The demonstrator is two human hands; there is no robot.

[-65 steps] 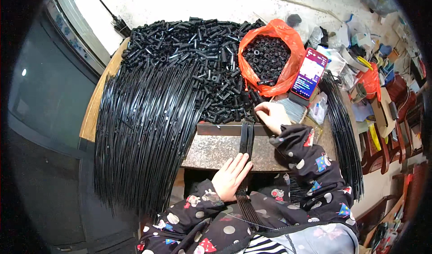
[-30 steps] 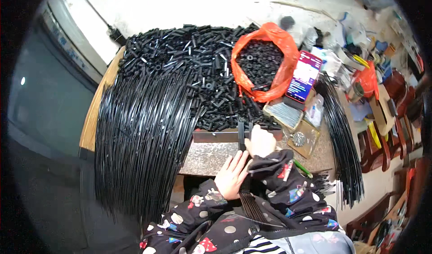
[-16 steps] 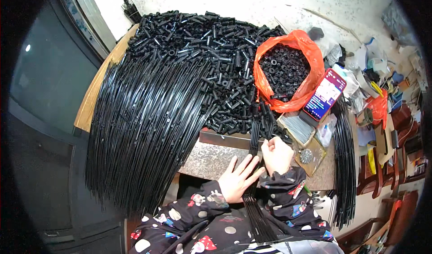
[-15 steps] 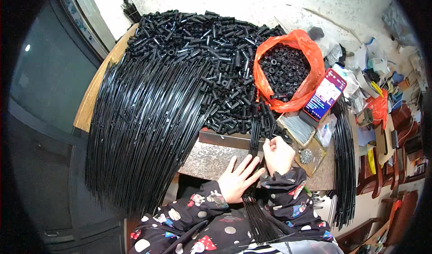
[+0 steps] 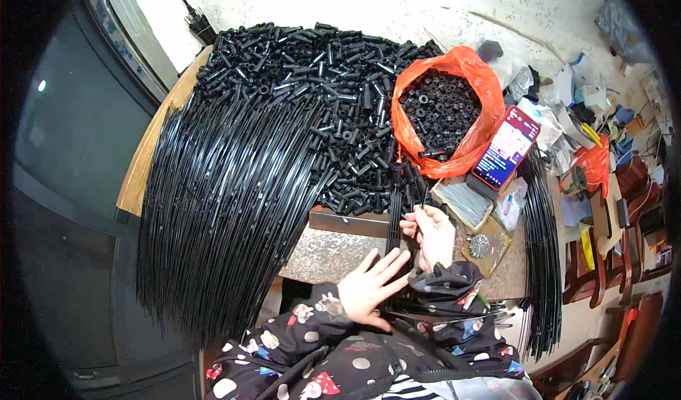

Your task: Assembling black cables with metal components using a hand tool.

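Left hand (image 5: 372,285): fingers spread, released, over narrow row of black rods (image 5: 394,223). Row: reaches from heap of black tubular parts (image 5: 305,70), across brown bar (image 5: 346,220), toward person. Right hand (image 5: 433,235): fingers drawn together just right of row; pinched piece, if any, cannot tell. Orange bag (image 5: 488,106): holds small black rings. Phone (image 5: 506,147): beside bag, screen lit.

The mottled grey-brown bench (image 5: 330,250) bears a heap of short black tubes (image 5: 305,70), long thin black rods (image 5: 230,201) and an orange plastic bag (image 5: 489,109).
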